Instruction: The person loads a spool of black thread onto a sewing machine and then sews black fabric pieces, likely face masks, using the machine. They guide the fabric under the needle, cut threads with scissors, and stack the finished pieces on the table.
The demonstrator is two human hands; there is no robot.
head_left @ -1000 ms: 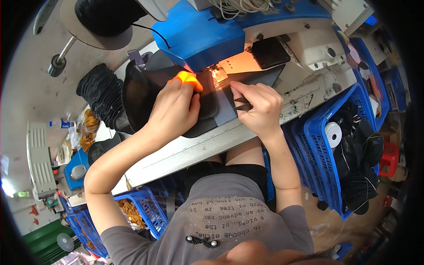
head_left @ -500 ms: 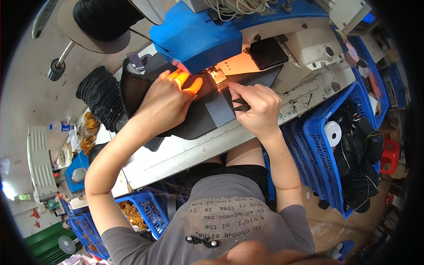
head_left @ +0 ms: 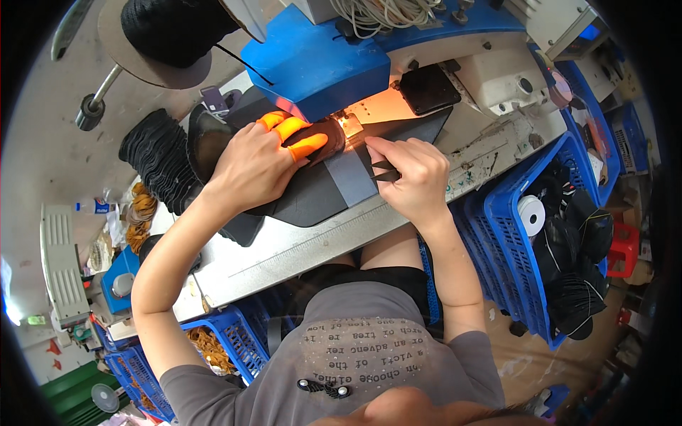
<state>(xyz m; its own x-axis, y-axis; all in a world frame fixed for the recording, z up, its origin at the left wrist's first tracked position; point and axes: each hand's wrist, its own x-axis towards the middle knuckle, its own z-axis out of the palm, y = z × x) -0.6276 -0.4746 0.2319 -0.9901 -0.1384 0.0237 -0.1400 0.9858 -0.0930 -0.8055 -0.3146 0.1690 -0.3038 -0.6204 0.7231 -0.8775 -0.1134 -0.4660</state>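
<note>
Material [head_left: 332,143] beneath left hand [head_left: 257,162]

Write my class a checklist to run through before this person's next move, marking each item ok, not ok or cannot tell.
1. Left hand with fingers over the dark material: ok.
2. Right hand holding the dark pointed tool: ok.
3. Metal plate near the blue machine head lit: ok.
4. Flat black rectangular item apart from both hands: ok.
5. Machine head stopped: cannot tell.
</note>
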